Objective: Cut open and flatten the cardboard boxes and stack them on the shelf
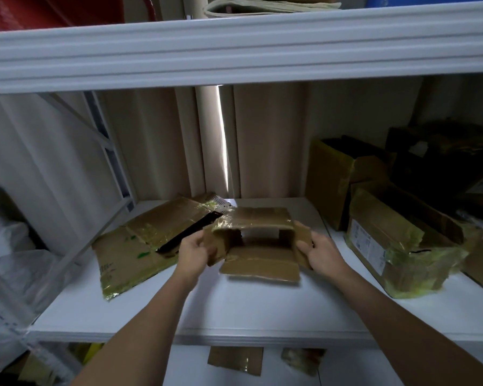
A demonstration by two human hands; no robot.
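Holding a small cardboard box [253,238] between both hands, I have it over the middle of the white shelf [262,307], its open ends facing toward me and away so I can see straight through it to the pale shelf beyond. My left hand [195,253] grips the box's left side flap, fingers curled round the edge of the cardboard, and my right hand [318,253] grips the right side flap the same way, thumb on top. The bottom flap hangs out toward me and lies on or just above the shelf; I cannot tell which. Shiny yellowish tape covers the box's top panel. To the left, a flattened box [148,240] lies on the shelf, also taped, with a dark slit across it and a white label near its far corner. To the right stand more boxes not yet flattened: a large taped box [396,246] with a printed label on its near face, and behind it a taller open box [335,182], with darker shapes beyond that I cannot make out. Pale curtains [262,140] hang behind the shelf, a bright gap between them. Scraps of cardboard [234,360] lie on the level below.
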